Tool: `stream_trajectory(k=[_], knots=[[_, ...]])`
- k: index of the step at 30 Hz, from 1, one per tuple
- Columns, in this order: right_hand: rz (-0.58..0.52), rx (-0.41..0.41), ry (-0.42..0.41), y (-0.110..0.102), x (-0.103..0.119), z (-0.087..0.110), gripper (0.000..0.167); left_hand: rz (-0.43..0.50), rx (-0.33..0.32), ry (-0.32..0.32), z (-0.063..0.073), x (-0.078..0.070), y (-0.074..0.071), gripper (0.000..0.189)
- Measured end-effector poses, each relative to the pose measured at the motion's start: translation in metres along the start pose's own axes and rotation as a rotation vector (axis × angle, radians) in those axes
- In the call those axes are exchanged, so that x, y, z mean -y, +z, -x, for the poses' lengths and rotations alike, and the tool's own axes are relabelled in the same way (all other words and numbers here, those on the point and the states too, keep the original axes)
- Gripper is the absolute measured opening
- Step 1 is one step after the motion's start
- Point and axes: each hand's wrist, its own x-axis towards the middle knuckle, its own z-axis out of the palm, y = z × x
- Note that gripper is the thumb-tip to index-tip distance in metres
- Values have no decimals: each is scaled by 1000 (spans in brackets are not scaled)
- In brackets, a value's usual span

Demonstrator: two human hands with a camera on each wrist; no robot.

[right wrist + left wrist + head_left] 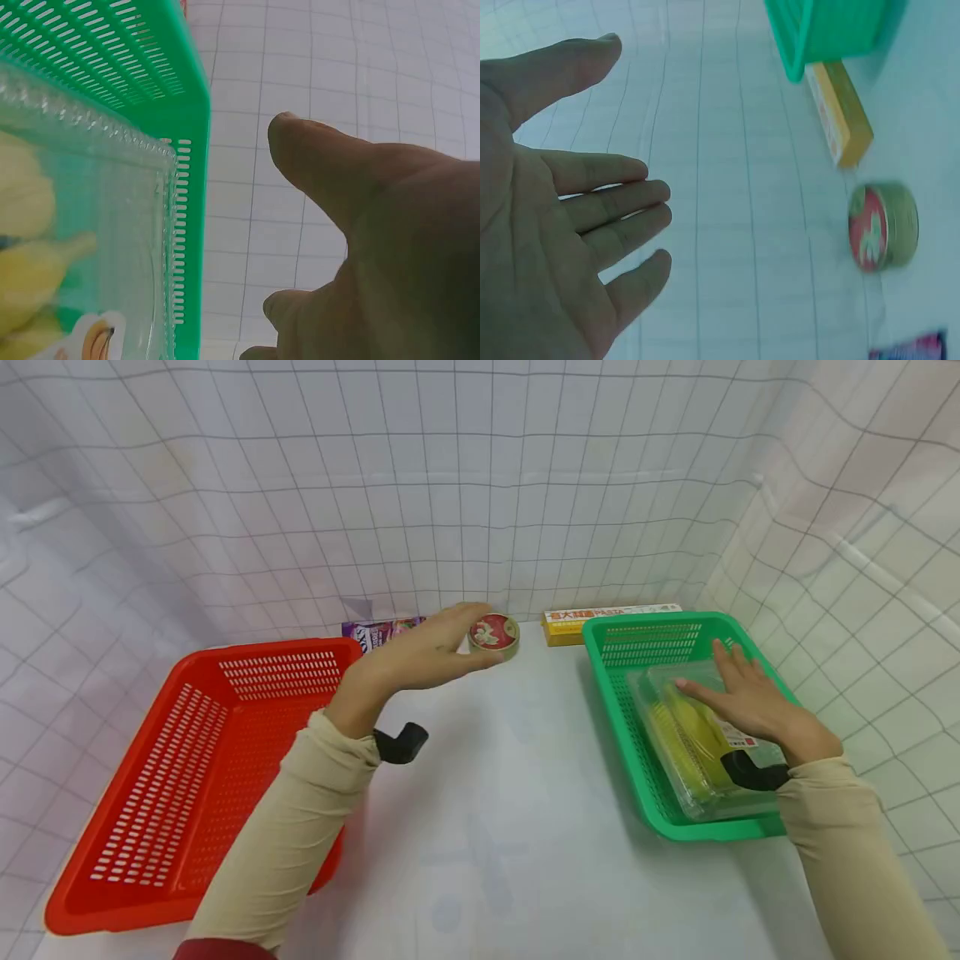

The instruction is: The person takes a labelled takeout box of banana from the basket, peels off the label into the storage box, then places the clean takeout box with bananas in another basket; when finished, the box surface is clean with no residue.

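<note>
My left hand (427,652) is held in the air with fingers extended and thumb apart, nothing in its grasp. In the head view its fingertips overlap a round tin (501,639) with a red floral lid; the left wrist view shows this tin (885,226) well apart from the hand. On the right, my right hand (757,702) hovers with spread fingers over a clear plastic container (678,756) inside a green basket (622,743). Yellow bananas (30,277) and a label with a banana picture (97,341) show through the container's lid.
A red basket (135,777) with slotted walls stands at the left. Along the back lie a purple snack packet (378,632), partly behind the left hand, and a yellow pasta box (570,628) beside the green basket. Gridded white sheeting (480,485) rises behind the table.
</note>
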Motion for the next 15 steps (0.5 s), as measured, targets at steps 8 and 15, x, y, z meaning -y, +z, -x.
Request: stream_trajectory(k=[8,15], knots=[[-62,7,26,-2,-23,18,95,121,39,138,-74,-35,38,59],[-108,33,51,-6,-35,30,93,228,74,162,-113,-44,75,51]])
